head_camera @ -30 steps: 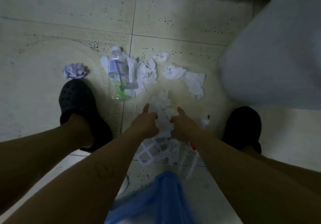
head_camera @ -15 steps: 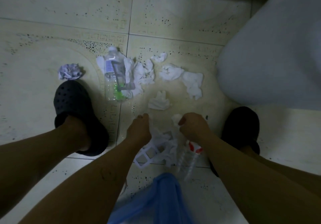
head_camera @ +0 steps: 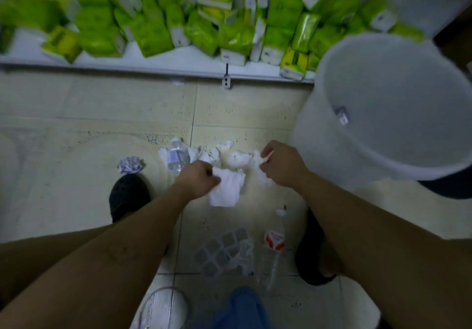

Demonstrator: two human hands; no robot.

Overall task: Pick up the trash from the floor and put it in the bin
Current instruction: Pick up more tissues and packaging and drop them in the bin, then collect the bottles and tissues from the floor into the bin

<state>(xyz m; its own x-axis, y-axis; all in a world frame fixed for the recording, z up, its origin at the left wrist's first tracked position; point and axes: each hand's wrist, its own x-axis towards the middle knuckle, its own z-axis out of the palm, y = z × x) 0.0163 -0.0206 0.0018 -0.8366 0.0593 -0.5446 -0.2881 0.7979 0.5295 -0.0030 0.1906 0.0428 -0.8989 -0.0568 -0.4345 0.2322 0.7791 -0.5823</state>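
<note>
My left hand (head_camera: pixel 198 179) is closed on a white tissue (head_camera: pixel 226 190) that hangs from it above the floor. My right hand (head_camera: pixel 279 162) is closed too, pinching a small thin stick and some white tissue. The white bin (head_camera: pixel 332 134) stands to the right, its mouth tilted toward me, with a small piece of trash inside. Beyond my hands, crumpled tissues (head_camera: pixel 237 158) and a clear plastic bottle (head_camera: pixel 176 158) lie on the tiles. A crumpled paper ball (head_camera: pixel 130 165) sits left of them.
A clear plastic tray (head_camera: pixel 224 253), a red-and-white wrapper (head_camera: pixel 273 242) and a clear bottle lie near my feet in black clogs (head_camera: pixel 127 197). A low white shelf (head_camera: pixel 163 60) of green tissue packs lines the far wall. Blue cloth (head_camera: pixel 242 308) shows at the bottom.
Both hands have risen from the floor holding tissue. The head has tilted up, so the shelf and the bin's mouth now show.
</note>
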